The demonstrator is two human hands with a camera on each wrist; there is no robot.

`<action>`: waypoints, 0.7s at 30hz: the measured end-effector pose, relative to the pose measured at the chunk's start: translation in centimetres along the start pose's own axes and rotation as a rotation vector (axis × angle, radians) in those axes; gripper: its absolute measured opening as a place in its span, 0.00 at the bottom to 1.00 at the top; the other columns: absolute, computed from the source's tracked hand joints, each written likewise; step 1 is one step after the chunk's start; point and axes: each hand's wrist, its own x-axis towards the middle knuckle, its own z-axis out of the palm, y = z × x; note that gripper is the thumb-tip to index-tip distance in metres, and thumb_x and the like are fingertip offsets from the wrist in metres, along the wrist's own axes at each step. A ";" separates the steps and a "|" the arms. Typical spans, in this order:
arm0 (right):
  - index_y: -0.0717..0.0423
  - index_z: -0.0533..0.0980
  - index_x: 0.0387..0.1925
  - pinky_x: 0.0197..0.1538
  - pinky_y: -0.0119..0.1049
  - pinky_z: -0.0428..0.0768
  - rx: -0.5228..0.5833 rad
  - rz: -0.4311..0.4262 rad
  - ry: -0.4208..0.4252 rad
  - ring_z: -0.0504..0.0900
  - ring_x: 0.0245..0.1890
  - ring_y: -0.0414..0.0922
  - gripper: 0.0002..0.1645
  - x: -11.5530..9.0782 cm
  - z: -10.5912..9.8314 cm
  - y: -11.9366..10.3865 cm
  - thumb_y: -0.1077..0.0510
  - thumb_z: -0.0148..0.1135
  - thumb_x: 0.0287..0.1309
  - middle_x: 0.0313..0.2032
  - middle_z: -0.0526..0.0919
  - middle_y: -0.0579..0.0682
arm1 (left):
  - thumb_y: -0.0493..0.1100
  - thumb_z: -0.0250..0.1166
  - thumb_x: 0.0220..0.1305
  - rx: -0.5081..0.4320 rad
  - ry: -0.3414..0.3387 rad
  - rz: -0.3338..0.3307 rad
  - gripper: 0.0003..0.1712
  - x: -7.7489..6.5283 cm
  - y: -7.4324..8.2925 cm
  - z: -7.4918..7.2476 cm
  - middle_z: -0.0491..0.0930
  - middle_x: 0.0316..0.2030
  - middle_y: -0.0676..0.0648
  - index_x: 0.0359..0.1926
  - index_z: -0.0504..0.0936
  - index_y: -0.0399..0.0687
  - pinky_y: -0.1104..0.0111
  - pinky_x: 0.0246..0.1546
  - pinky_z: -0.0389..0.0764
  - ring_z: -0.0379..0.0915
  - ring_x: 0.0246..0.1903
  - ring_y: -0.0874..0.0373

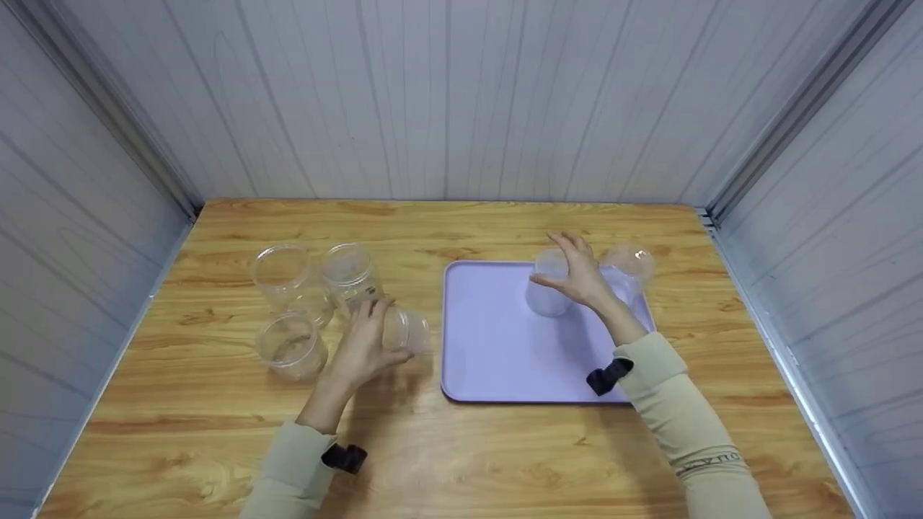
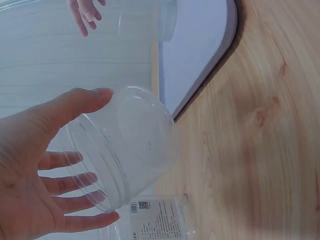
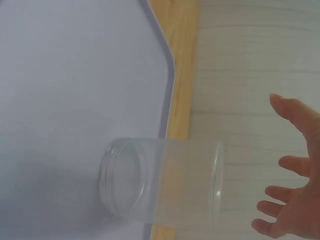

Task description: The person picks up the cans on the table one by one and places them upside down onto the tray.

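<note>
My left hand (image 1: 364, 346) grips a clear plastic jar (image 1: 409, 330) between thumb and fingers, just left of the tray. In the left wrist view this jar (image 2: 145, 145) is tilted, its ringed rim toward my palm. Over the lilac tray (image 1: 490, 346), my right hand (image 1: 580, 277) is spread with bent fingers near the top of another clear jar (image 1: 548, 297). The right wrist view shows that jar (image 3: 170, 182) upright on the tray, ringed end down, with a gap between it and the fingers (image 3: 295, 165).
Another clear jar (image 1: 629, 270) is at the tray's back right corner. On the wooden table to the left are a labelled jar (image 1: 353, 277), a tall jar (image 1: 285, 277) and a nearer jar (image 1: 292, 349). Pale panel walls (image 1: 447, 101) enclose the back and sides.
</note>
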 end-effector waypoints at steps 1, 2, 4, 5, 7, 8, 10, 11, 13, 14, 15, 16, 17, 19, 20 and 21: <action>0.57 0.57 0.63 0.58 0.60 0.51 0.018 -0.007 0.017 0.48 0.62 0.61 0.47 -0.1 0.1 -0.1 0.45 0.66 0.45 0.62 0.52 0.64 | 0.44 0.77 0.31 -0.006 0.009 -0.004 0.49 0.0 0.1 0.1 0.63 0.53 0.32 0.56 0.64 0.33 0.52 0.52 0.65 0.59 0.53 0.38; 0.57 0.57 0.63 0.58 0.59 0.52 0.035 -0.013 0.035 0.50 0.62 0.60 0.47 -0.3 0.2 -0.3 0.45 0.66 0.45 0.62 0.53 0.63 | 0.44 0.77 0.31 -0.013 0.018 -0.006 0.49 0.0 0.2 0.2 0.63 0.53 0.32 0.56 0.63 0.34 0.52 0.52 0.65 0.58 0.53 0.38; 0.58 0.59 0.62 0.58 0.57 0.54 0.076 -0.035 0.071 0.53 0.61 0.59 0.45 -0.6 0.4 -0.5 0.46 0.66 0.44 0.60 0.56 0.63 | 0.45 0.76 0.31 -0.030 0.043 -0.007 0.48 0.1 0.3 0.4 0.62 0.53 0.31 0.56 0.64 0.34 0.52 0.53 0.64 0.58 0.54 0.38; 0.58 0.60 0.61 0.58 0.56 0.55 0.100 -0.047 0.091 0.54 0.60 0.59 0.44 -0.8 0.5 -0.6 0.47 0.67 0.44 0.60 0.57 0.62 | 0.45 0.76 0.32 -0.040 0.058 -0.005 0.48 0.1 0.4 0.5 0.63 0.53 0.31 0.56 0.64 0.34 0.52 0.53 0.64 0.58 0.53 0.39; 0.59 0.62 0.60 0.58 0.54 0.56 0.159 -0.071 0.131 0.57 0.59 0.57 0.42 -1.1 0.8 -0.8 0.48 0.67 0.44 0.58 0.60 0.61 | 0.46 0.76 0.33 -0.066 0.086 0.000 0.47 0.1 0.5 0.8 0.63 0.52 0.32 0.56 0.64 0.35 0.52 0.53 0.64 0.59 0.53 0.40; 0.60 0.63 0.59 0.58 0.54 0.57 0.191 -0.084 0.147 0.59 0.58 0.57 0.41 -1.2 0.9 -0.8 0.49 0.67 0.44 0.57 0.62 0.60 | 0.46 0.76 0.33 -0.078 0.100 0.008 0.47 0.1 0.6 0.9 0.63 0.52 0.33 0.56 0.64 0.34 0.53 0.53 0.64 0.59 0.53 0.41; 0.61 0.64 0.58 0.56 0.53 0.59 0.257 -0.110 0.176 0.61 0.56 0.56 0.39 -1.5 1.2 -0.9 0.51 0.68 0.44 0.56 0.64 0.59 | 0.46 0.75 0.33 -0.103 0.126 0.025 0.47 0.1 0.7 1.2 0.64 0.50 0.34 0.56 0.64 0.34 0.54 0.53 0.65 0.61 0.52 0.42; 0.62 0.65 0.57 0.56 0.53 0.60 0.290 -0.121 0.192 0.62 0.56 0.56 0.38 -1.6 1.3 -0.9 0.52 0.68 0.45 0.55 0.65 0.59 | 0.46 0.75 0.34 -0.114 0.136 0.036 0.47 0.1 0.7 1.3 0.64 0.50 0.35 0.56 0.64 0.33 0.55 0.53 0.65 0.61 0.51 0.43; 0.62 0.66 0.56 0.54 0.53 0.63 0.349 -0.138 0.212 0.64 0.54 0.56 0.36 -1.9 1.5 -1.0 0.54 0.67 0.45 0.54 0.67 0.58 | 0.47 0.75 0.34 -0.130 0.152 0.046 0.47 0.0 0.9 1.7 0.65 0.49 0.36 0.56 0.63 0.33 0.56 0.53 0.65 0.62 0.50 0.44; 0.62 0.66 0.56 0.53 0.54 0.63 0.377 -0.143 0.217 0.64 0.54 0.57 0.35 -2.0 1.7 -1.0 0.55 0.67 0.46 0.54 0.68 0.58 | 0.47 0.75 0.34 -0.135 0.158 0.050 0.47 0.0 0.9 1.8 0.65 0.49 0.36 0.56 0.63 0.33 0.56 0.53 0.65 0.62 0.50 0.44; 0.61 0.67 0.56 0.52 0.54 0.64 0.403 -0.148 0.221 0.65 0.53 0.57 0.34 -2.1 1.8 -1.1 0.56 0.67 0.46 0.54 0.68 0.58 | 0.48 0.75 0.34 -0.141 0.163 0.051 0.48 0.0 1.0 2.0 0.65 0.49 0.36 0.56 0.63 0.33 0.56 0.54 0.65 0.63 0.50 0.44; 0.62 0.67 0.55 0.52 0.54 0.64 0.437 -0.152 0.220 0.65 0.53 0.58 0.33 -2.3 1.8 -1.1 0.57 0.66 0.46 0.54 0.68 0.58 | 0.48 0.75 0.35 -0.146 0.165 0.048 0.48 0.1 1.1 2.1 0.66 0.49 0.37 0.56 0.63 0.33 0.56 0.54 0.65 0.63 0.50 0.44; 0.62 0.67 0.55 0.52 0.55 0.64 0.469 -0.155 0.215 0.65 0.53 0.59 0.32 -2.5 1.9 -1.2 0.59 0.66 0.47 0.54 0.68 0.59 | 0.49 0.75 0.35 -0.152 0.166 0.041 0.48 0.1 1.2 2.3 0.66 0.49 0.37 0.56 0.63 0.34 0.56 0.53 0.65 0.63 0.50 0.45; 0.65 0.66 0.55 0.52 0.56 0.64 0.527 -0.161 0.192 0.64 0.53 0.61 0.31 -3.0 1.8 -1.8 0.62 0.64 0.48 0.54 0.67 0.62 | 0.50 0.74 0.35 -0.165 0.170 0.026 0.48 0.2 1.3 2.6 0.66 0.48 0.37 0.56 0.63 0.34 0.56 0.53 0.65 0.64 0.50 0.45; 0.67 0.65 0.55 0.52 0.57 0.63 0.554 -0.167 0.181 0.63 0.53 0.62 0.31 -3.3 1.8 -2.0 0.63 0.63 0.49 0.54 0.66 0.64 | 0.51 0.74 0.36 -0.175 0.172 0.020 0.48 0.2 1.4 2.7 0.67 0.48 0.38 0.56 0.63 0.34 0.57 0.53 0.66 0.64 0.49 0.45; 0.68 0.65 0.55 0.52 0.57 0.63 0.579 -0.171 0.173 0.63 0.53 0.63 0.30 -3.5 1.7 -2.4 0.65 0.62 0.49 0.54 0.65 0.65 | 0.51 0.74 0.36 -0.189 0.177 0.014 0.48 0.2 1.5 2.8 0.67 0.48 0.38 0.56 0.63 0.34 0.57 0.52 0.66 0.65 0.49 0.45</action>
